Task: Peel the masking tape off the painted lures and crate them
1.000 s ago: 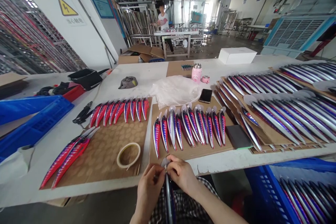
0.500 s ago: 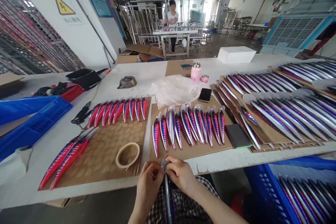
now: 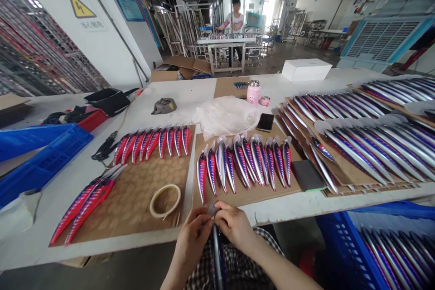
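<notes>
A long dark-and-silver fishing lure points down into my lap, its clear rounded lip at the top. My right hand grips that lip end between thumb and curled fingers. On the other side, my left hand is closed in a pinch at the base of the lip; anything small between those fingertips is hidden. Just beyond my hands, a row of red, purple and silver lures lies on a cardboard sheet. A roll of masking tape rests on the left cardboard.
More finished-looking lures lie at left, and stacked boards of silver lures at right. A blue crate with lures stands below the table edge. A plastic bag, phone and pink bottle sit farther back. Another person stands at a far table.
My left hand has shifted very slightly, its fingertips still at the lip's base. The lure and my right hand stay almost in place. The person in the background has moved right.
</notes>
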Demonstrator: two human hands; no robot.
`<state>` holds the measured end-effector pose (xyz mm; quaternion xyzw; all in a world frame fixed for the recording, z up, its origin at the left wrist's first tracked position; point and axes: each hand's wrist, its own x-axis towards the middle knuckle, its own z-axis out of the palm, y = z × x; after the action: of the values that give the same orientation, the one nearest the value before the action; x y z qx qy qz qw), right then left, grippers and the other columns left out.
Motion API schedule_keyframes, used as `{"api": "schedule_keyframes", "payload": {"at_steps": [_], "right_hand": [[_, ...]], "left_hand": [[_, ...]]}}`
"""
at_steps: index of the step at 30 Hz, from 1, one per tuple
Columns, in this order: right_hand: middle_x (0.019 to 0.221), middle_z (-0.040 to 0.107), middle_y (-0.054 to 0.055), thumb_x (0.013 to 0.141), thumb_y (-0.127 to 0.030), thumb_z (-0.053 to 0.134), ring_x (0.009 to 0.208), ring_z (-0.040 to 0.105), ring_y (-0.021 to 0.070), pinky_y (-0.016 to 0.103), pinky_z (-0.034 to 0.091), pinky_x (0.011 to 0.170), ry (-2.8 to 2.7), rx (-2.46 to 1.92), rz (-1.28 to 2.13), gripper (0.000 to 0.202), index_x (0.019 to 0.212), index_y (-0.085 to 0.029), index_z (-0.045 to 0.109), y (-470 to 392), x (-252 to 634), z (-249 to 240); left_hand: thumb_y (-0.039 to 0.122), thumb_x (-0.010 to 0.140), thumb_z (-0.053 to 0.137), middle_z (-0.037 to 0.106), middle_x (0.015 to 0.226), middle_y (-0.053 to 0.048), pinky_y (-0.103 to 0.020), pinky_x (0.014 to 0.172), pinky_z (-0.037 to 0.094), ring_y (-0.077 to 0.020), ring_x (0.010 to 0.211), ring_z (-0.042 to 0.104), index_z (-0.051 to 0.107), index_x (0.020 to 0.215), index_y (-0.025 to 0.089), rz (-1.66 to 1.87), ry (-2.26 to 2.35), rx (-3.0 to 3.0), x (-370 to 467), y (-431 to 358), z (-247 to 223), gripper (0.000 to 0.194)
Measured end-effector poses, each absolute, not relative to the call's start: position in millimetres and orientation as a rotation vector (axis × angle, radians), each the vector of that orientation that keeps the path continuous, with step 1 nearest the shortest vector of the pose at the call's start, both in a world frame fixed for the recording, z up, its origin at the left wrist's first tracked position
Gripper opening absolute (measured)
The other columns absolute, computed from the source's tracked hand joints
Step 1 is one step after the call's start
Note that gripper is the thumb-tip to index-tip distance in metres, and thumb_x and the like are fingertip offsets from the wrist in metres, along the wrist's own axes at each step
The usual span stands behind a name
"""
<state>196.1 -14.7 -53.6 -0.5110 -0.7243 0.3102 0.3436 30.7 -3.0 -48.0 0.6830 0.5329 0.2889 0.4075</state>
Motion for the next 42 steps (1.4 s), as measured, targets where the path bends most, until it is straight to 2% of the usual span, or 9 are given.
{"api": "schedule_keyframes", "payload": {"at_steps": [6,12,19,24,32,35,38,40,42], "right_hand": [[0.1,0.062,-0.003,0.085,-0.006,0.053,0.086,0.061,0.0111,0.017,0.042,0.078,-1.861,-1.308,0.803,0.019,0.075,-0.021,0.059,-14.1,196.0,-55.0],[0.097,0.061,-0.004,0.088,-0.009,0.052,0.081,0.059,0.0102,0.017,0.041,0.074,-1.908,-1.297,0.779,0.022,0.069,-0.02,0.054,-14.0,196.9,-52.9],[0.096,0.062,-0.003,0.089,-0.011,0.052,0.083,0.06,0.0108,0.017,0.042,0.075,-1.859,-1.325,0.778,0.02,0.072,-0.02,0.056,-16.7,195.5,-53.7],[0.1,0.063,-0.002,0.085,-0.008,0.054,0.086,0.062,0.0122,0.019,0.043,0.078,-1.839,-1.339,0.79,0.018,0.074,-0.02,0.059,-16.3,196.1,-55.0],[0.1,0.065,0.0,0.08,-0.003,0.056,0.088,0.063,0.013,0.02,0.046,0.079,-1.717,-1.345,0.853,0.019,0.074,-0.02,0.062,-14.4,195.5,-59.4],[0.118,0.062,0.002,0.081,-0.006,0.056,0.104,0.061,0.0156,0.022,0.045,0.09,-1.72,-1.358,0.862,0.023,0.095,-0.023,0.065,-14.5,197.1,-56.5],[0.138,0.049,0.004,0.085,-0.012,0.055,0.12,0.053,0.0186,0.027,0.042,0.099,-1.832,-1.36,0.866,0.038,0.12,-0.027,0.057,-13.5,200.0,-52.1],[0.138,0.048,0.003,0.087,-0.014,0.055,0.118,0.055,0.0191,0.027,0.043,0.097,-1.898,-1.359,0.876,0.028,0.111,-0.026,0.061,-11.9,201.5,-51.3],[0.131,0.054,0.003,0.085,-0.013,0.058,0.111,0.059,0.0184,0.025,0.045,0.092,-1.903,-1.366,0.895,0.014,0.09,-0.023,0.066,-10.2,202.1,-52.5]], "left_hand": [[0.036,0.083,0.052,0.059,0.087,-0.004,-0.023,0.058,0.047,-0.0149,0.07,0.058,0.059,0.067,0.019,0.829,1.451,1.784,36.6,0.0,-51.4,0.024],[0.03,0.079,0.054,0.053,0.071,0.0,-0.025,0.06,0.044,-0.0149,0.064,0.055,0.054,0.06,0.02,0.812,1.542,1.834,40.9,1.5,-50.3,0.022],[0.044,0.084,0.055,0.058,0.095,-0.005,-0.025,0.066,0.049,-0.0161,0.077,0.06,0.066,0.069,0.02,0.765,1.432,1.754,34.8,-0.1,-53.4,0.03],[0.037,0.085,0.054,0.055,0.107,-0.007,-0.025,0.068,0.052,-0.0181,0.087,0.061,0.069,0.082,0.022,0.724,1.303,1.743,24.3,-2.3,-57.7,0.021],[0.03,0.086,0.054,0.057,0.102,-0.005,-0.03,0.079,0.05,-0.0195,0.092,0.06,0.069,0.081,0.025,0.765,1.327,1.98,22.8,-1.5,-58.1,0.017],[0.03,0.087,0.052,0.057,0.102,-0.004,-0.03,0.079,0.05,-0.0193,0.093,0.06,0.068,0.081,0.026,0.769,1.35,2.021,24.5,-3.5,-56.1,0.018],[0.031,0.088,0.051,0.056,0.102,-0.004,-0.03,0.079,0.049,-0.0185,0.093,0.06,0.066,0.081,0.026,0.767,1.359,2.016,26.0,-6.4,-54.0,0.018],[0.032,0.089,0.05,0.056,0.104,-0.003,-0.03,0.081,0.049,-0.0182,0.093,0.061,0.065,0.081,0.026,0.762,1.371,2.009,26.8,-8.1,-53.4,0.018],[0.032,0.089,0.05,0.055,0.105,-0.003,-0.03,0.079,0.049,-0.0181,0.093,0.061,0.065,0.081,0.026,0.755,1.394,2.003,27.5,-9.4,-53.7,0.018]]}}
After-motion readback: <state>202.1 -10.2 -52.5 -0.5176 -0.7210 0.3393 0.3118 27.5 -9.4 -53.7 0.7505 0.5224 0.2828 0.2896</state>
